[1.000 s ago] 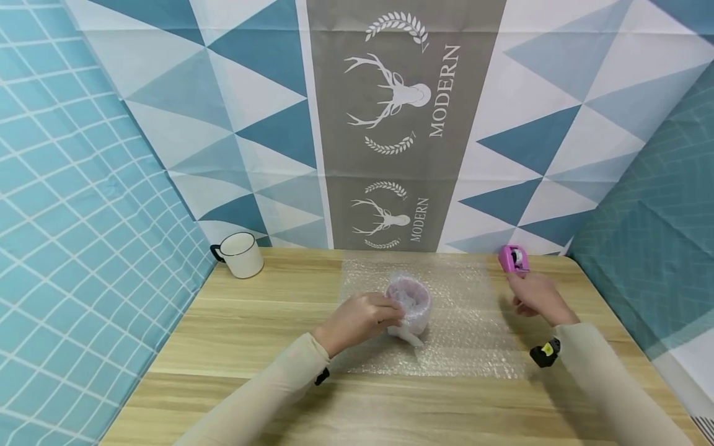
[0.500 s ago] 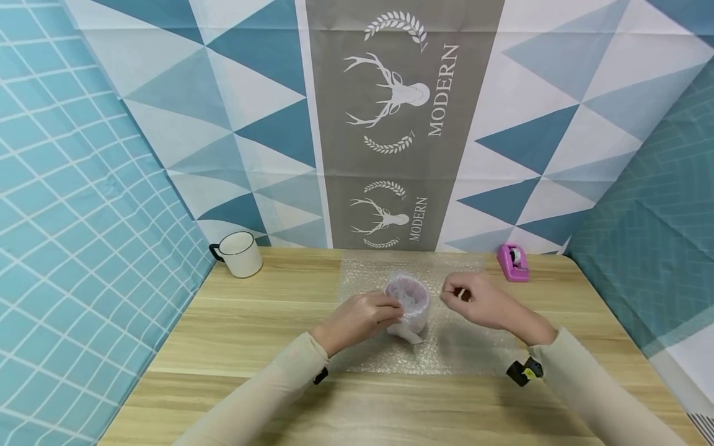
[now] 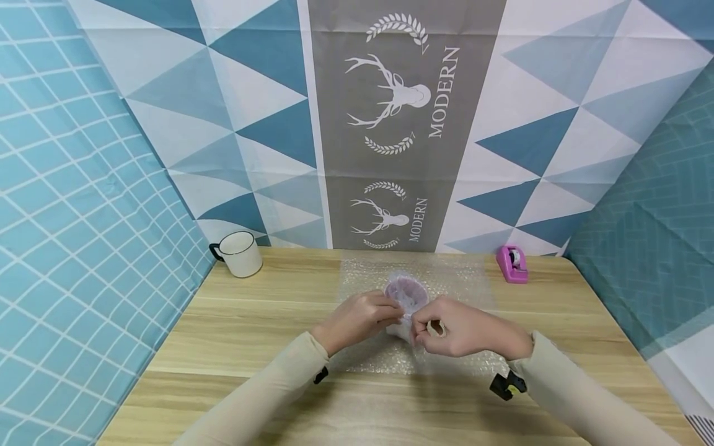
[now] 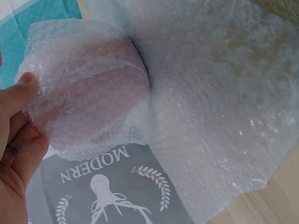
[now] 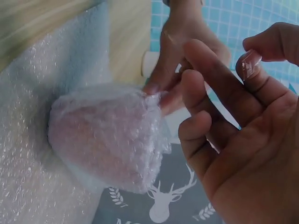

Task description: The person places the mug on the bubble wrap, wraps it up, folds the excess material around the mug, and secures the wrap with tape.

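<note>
A pinkish, cup-shaped object [image 4: 100, 84] stands wrapped in bubble wrap [image 5: 105, 140], its kind blurred by the wrapping. My left hand [image 3: 359, 317] pinches the wrap's edge near the rim, thumb on one side and fingers on the other. Close by on the right is my right hand [image 3: 460, 327], which hides part of the wrapped object in the head view. In the right wrist view it holds a short piece of clear tape [image 5: 251, 64] between thumb and index finger; the other fingers are loosely bent.
Under the wrapped object lies a flat bubble wrap sheet [image 3: 468, 279] on the wooden table [image 3: 268, 347]. A pink tape dispenser [image 3: 513, 265] stands at the back right. At the back left is a white mug [image 3: 241, 255] with a black handle. Patterned cloth walls enclose the table.
My right hand has left the tape dispenser and moved left to the wrapped object, carrying the tape piece. The left hand has kept its pinch in place.
</note>
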`<state>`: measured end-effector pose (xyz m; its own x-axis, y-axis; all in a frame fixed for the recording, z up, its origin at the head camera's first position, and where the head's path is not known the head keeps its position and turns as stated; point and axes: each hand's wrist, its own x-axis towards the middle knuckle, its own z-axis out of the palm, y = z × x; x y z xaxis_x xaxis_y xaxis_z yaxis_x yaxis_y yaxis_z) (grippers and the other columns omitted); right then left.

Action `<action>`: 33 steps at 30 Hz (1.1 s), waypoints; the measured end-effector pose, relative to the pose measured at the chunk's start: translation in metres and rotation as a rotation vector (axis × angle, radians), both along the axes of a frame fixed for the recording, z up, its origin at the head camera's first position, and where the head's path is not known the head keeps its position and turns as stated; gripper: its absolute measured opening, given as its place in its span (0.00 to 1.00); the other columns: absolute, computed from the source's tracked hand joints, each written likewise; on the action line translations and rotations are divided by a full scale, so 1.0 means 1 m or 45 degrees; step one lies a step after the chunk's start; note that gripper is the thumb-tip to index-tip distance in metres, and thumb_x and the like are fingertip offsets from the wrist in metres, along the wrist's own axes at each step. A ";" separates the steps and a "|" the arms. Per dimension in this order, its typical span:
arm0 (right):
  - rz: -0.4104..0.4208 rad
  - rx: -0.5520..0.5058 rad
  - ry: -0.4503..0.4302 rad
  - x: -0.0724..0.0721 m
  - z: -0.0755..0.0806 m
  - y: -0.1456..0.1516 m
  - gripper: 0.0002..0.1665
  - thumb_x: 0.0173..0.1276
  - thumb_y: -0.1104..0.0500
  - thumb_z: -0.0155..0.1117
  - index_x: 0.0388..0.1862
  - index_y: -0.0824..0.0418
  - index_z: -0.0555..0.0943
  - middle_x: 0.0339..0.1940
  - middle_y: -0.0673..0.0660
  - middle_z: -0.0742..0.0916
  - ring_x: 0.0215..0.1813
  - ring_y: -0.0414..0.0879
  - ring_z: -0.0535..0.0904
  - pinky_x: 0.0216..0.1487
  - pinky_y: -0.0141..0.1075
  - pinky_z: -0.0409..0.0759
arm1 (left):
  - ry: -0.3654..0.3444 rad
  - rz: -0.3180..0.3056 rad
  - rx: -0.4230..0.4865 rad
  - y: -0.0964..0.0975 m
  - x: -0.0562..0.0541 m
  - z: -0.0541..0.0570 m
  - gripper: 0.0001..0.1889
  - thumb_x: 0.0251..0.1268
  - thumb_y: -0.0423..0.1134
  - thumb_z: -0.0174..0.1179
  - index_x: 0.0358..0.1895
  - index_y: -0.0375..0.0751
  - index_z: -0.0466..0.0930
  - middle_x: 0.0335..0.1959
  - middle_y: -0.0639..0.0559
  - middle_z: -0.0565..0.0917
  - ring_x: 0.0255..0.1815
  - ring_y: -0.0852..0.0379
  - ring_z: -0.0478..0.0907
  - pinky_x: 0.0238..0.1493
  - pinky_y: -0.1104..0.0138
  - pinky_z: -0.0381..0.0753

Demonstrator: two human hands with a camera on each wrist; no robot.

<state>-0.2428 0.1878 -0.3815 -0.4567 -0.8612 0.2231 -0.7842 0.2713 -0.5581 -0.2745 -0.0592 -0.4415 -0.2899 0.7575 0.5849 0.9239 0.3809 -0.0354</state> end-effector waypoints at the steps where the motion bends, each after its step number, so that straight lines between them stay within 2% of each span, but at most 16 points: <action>1: -0.006 0.025 0.013 0.000 -0.001 -0.003 0.16 0.61 0.68 0.62 0.22 0.48 0.75 0.22 0.37 0.81 0.24 0.30 0.70 0.24 0.23 0.71 | -0.001 0.000 0.001 0.000 0.000 0.000 0.10 0.61 0.36 0.74 0.45 0.44 0.91 0.43 0.55 0.91 0.45 0.61 0.88 0.54 0.76 0.84; 6: -0.049 0.198 0.183 -0.002 -0.009 -0.017 0.16 0.57 0.65 0.63 0.18 0.48 0.70 0.16 0.36 0.70 0.20 0.26 0.63 0.21 0.18 0.63 | 0.023 0.000 -0.004 -0.002 0.000 -0.002 0.11 0.59 0.36 0.75 0.45 0.44 0.91 0.43 0.55 0.91 0.45 0.62 0.88 0.54 0.76 0.84; 11: -0.079 0.357 0.409 -0.001 -0.014 -0.028 0.18 0.54 0.62 0.65 0.16 0.48 0.66 0.13 0.36 0.64 0.18 0.26 0.56 0.17 0.21 0.55 | 0.036 0.017 -0.023 -0.002 0.000 -0.004 0.12 0.59 0.35 0.75 0.47 0.45 0.90 0.44 0.55 0.91 0.47 0.61 0.87 0.56 0.75 0.83; 16: -0.131 0.447 0.608 0.001 -0.014 -0.031 0.17 0.53 0.60 0.67 0.18 0.47 0.68 0.16 0.39 0.68 0.19 0.30 0.61 0.17 0.23 0.61 | 0.055 0.033 -0.039 -0.003 0.001 -0.003 0.12 0.60 0.36 0.74 0.48 0.45 0.90 0.46 0.55 0.91 0.49 0.60 0.87 0.58 0.74 0.83; 20: -0.177 0.462 0.755 -0.001 -0.012 -0.031 0.15 0.54 0.59 0.69 0.21 0.50 0.70 0.16 0.42 0.70 0.19 0.34 0.63 0.16 0.29 0.68 | 0.061 0.037 -0.036 -0.002 0.001 -0.002 0.10 0.61 0.37 0.74 0.46 0.45 0.91 0.45 0.55 0.91 0.49 0.61 0.87 0.57 0.74 0.83; 23: -0.204 0.482 0.804 -0.001 -0.010 -0.032 0.14 0.56 0.58 0.70 0.23 0.51 0.71 0.16 0.43 0.71 0.18 0.35 0.64 0.17 0.33 0.71 | 0.075 0.038 -0.036 -0.002 0.001 -0.003 0.09 0.62 0.39 0.74 0.45 0.46 0.91 0.45 0.56 0.91 0.49 0.61 0.86 0.56 0.74 0.84; 27: -0.213 0.528 0.789 -0.001 -0.010 -0.034 0.14 0.58 0.57 0.70 0.23 0.51 0.72 0.16 0.44 0.73 0.17 0.35 0.65 0.17 0.34 0.72 | 0.086 0.037 -0.050 -0.002 0.001 -0.004 0.10 0.63 0.42 0.74 0.46 0.46 0.90 0.46 0.56 0.91 0.50 0.60 0.86 0.56 0.73 0.84; 33: -0.253 0.567 0.806 -0.002 -0.007 -0.037 0.16 0.57 0.56 0.72 0.21 0.51 0.72 0.16 0.44 0.74 0.17 0.36 0.65 0.15 0.34 0.72 | 0.097 0.050 -0.077 -0.002 0.002 -0.004 0.08 0.62 0.38 0.73 0.44 0.47 0.90 0.44 0.58 0.91 0.49 0.61 0.85 0.55 0.73 0.84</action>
<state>-0.2444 0.1510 -0.3887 -0.5125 -0.8462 0.1456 -0.8295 0.5318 0.1707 -0.2720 -0.0616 -0.4457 -0.2763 0.7809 0.5603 0.9021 0.4118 -0.1291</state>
